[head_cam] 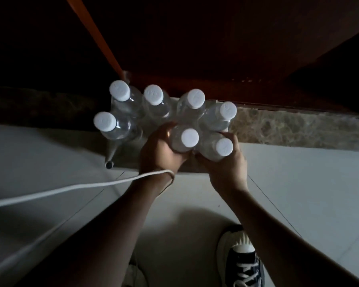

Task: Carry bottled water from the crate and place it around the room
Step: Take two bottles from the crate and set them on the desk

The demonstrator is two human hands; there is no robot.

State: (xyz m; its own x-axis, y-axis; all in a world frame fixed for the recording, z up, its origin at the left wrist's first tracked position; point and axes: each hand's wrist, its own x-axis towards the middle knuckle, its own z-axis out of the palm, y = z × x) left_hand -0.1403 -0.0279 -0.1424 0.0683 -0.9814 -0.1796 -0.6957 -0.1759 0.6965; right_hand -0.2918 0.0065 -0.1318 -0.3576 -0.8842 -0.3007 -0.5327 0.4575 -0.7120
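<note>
Several clear water bottles with white caps stand upright in a tight cluster on the floor by a doorway. My left hand (160,150) is wrapped around the near middle bottle (189,138). My right hand (226,164) grips the bottle beside it on the right (224,147). Behind them stand a back row of bottles (153,95) and, at the left, another bottle (105,121). The lower bodies of the held bottles are hidden by my fingers. No crate is visible.
A dark wooden door (216,48) rises behind the bottles, above a brown marble threshold strip (288,129). A white cable (71,188) runs from my left wrist across the pale tiled floor (309,183). My sneaker (243,264) is at the bottom right.
</note>
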